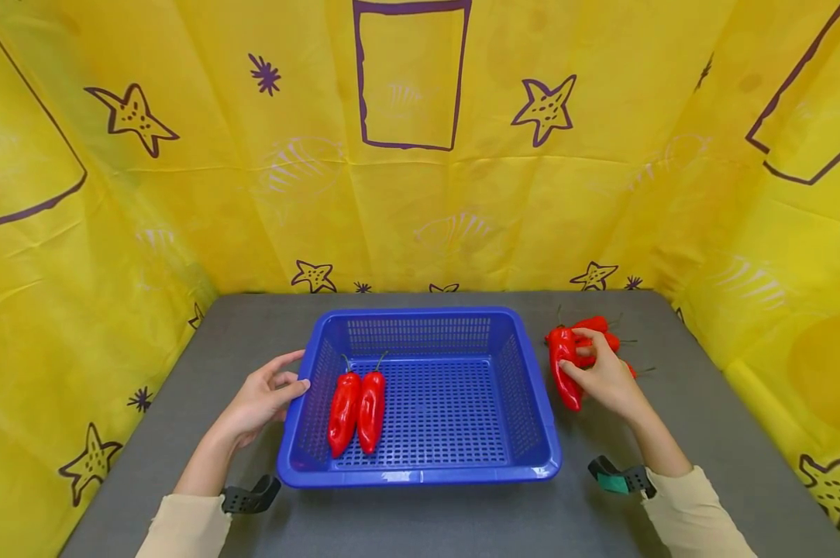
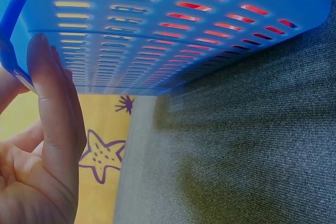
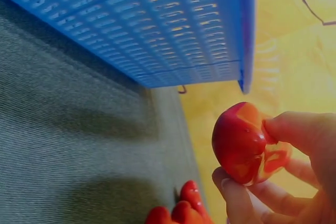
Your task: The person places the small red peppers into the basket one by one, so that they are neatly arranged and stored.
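My left hand [image 1: 266, 395] grips the left rim of a blue perforated plastic basket [image 1: 420, 474], thumb over the edge and fingers beneath it. Two glossy red peppers [image 1: 344, 415] with green stems lie side by side in the basket's left part. To the right of the basket, my right hand [image 1: 604, 376] pinches another red pepper [image 1: 563, 364] between thumb and fingers. The right wrist view shows this held pepper [image 3: 244, 142] end-on, raised above the table. Several more red peppers [image 1: 593, 324] lie just behind that hand, partly covered by it.
The basket stands on a dark grey cloth-covered table [image 1: 420, 527]. Yellow patterned curtains [image 1: 420, 194] enclose the back and both sides. A black strap [image 1: 251, 496] is at the left wrist, and a black-and-green strap [image 1: 618, 477] at the right.
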A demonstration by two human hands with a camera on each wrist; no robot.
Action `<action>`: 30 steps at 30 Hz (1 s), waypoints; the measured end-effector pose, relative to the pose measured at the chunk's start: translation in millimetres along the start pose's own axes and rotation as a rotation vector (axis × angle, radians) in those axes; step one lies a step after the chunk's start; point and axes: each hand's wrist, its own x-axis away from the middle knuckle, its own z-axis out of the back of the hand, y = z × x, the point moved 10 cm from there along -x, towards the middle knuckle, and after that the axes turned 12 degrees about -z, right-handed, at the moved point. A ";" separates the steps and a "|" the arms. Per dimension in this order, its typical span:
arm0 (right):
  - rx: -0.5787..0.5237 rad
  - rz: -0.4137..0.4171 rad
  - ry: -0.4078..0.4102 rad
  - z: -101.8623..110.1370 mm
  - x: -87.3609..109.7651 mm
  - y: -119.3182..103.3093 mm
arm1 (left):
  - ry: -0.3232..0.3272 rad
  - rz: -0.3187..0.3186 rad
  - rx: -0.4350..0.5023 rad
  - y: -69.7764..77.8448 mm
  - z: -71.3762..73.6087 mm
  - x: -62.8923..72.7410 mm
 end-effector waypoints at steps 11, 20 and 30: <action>0.084 0.006 0.015 14.2 -3.0 -18.4 | 0.000 0.008 -0.007 1.1 1.1 -0.5; 0.125 0.040 0.031 23.1 -4.7 -46.4 | 0.005 0.009 -0.045 2.0 2.1 0.2; -0.006 0.036 -0.058 12.3 -7.7 -70.6 | 0.005 -0.003 -0.033 1.9 1.3 -1.1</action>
